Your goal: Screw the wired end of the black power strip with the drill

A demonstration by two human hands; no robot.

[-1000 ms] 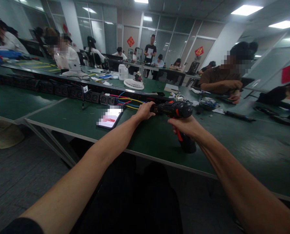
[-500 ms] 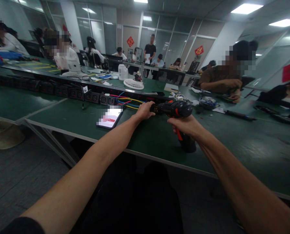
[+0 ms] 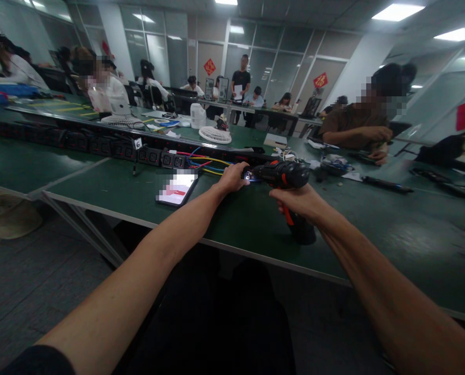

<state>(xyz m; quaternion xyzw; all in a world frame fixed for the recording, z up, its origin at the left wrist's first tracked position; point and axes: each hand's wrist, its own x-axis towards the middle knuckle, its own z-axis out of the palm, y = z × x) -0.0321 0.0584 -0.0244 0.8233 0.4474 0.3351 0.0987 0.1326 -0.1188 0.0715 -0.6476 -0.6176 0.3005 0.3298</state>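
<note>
My right hand (image 3: 297,200) is wrapped round the grip of a black and orange cordless drill (image 3: 287,175), which points left. In front of the drill's tip, my left hand (image 3: 234,177) closes on a small dark part (image 3: 249,176) with a bright patch of light on it. The fingers and the drill hide most of this part, so its kind is unclear. Red, yellow and blue wires (image 3: 211,165) run beside my left hand to a long black strip of power sockets (image 3: 150,156).
A phone with a lit screen (image 3: 177,186) lies on the green table (image 3: 232,229) left of my hands. Behind stand a white fan grille (image 3: 215,135) and a white jug (image 3: 197,115). A person (image 3: 357,122) works across the table at right, near bagged parts (image 3: 336,164).
A bright light now shows on the dark part at the drill's tip, which was dim before. Both hands and the drill stay almost in place.
</note>
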